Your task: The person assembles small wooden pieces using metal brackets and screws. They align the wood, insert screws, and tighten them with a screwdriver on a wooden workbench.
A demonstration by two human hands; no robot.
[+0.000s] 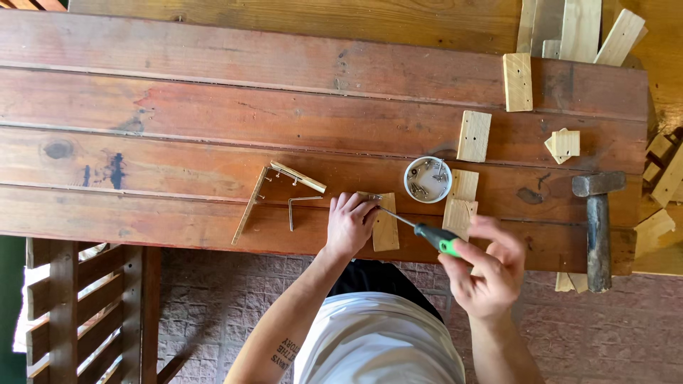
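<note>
The worktop (213, 92) under you is made of long reddish planks running left to right, and your work sits at its near edge. A hammer (598, 227) lies well off to your right, its handle pointing toward you. Pale wood offcuts (474, 135) are scattered beyond the work, and a thin wooden strip frame (250, 205) with small hooks lies to your left, an L-shaped key (293, 210) just beside it.

Your left hand (348, 224) presses down on a small wooden block (386, 229), its fingers curled over the block's far end near the tip of the tool. The block lies flat with its long axis running away from you, its near end close to the worktop's edge. Your right hand (484, 274) closes around the green-and-black handle of the screwdriver (420, 229), fingers wrapped on the grip.

The screwdriver's long axis slants from your right hand up and left, its tip meeting the block's far end by your left fingertips. It looks quite tilted, so bring the handle more squarely over the tip, keep the block pinned flat, and hold your left fingers out of the tip's path. The small white cup (427, 179) of screws stands just beyond.
</note>
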